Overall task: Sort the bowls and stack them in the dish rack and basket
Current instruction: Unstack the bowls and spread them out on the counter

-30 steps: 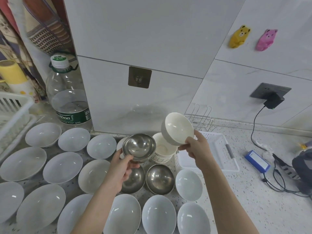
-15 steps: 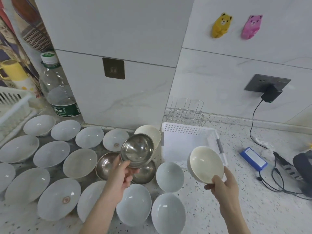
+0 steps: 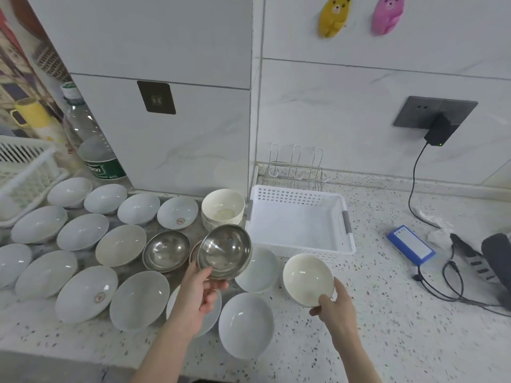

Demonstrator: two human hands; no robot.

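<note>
White basket [image 3: 300, 217]: perforated rim, interior unoccupied; bare speckled counter [image 3: 387, 313] is seen right of it. Wire dish rack [image 3: 296, 167] is set just behind it. Cream bowl [image 3: 308, 279], pinched at its rim by the right hand [image 3: 336, 305], is held just in front of the basket, mouth tilted upward. Steel bowl [image 3: 224, 251], gripped by the left hand [image 3: 200, 295], is held left of the basket above laid-out white bowls [image 3: 83, 236], mouth facing the viewer.

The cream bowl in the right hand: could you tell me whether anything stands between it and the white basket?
Nothing visible does. The cream bowl in the right hand hangs just in front of the white basket, whose inside is bare.
</note>
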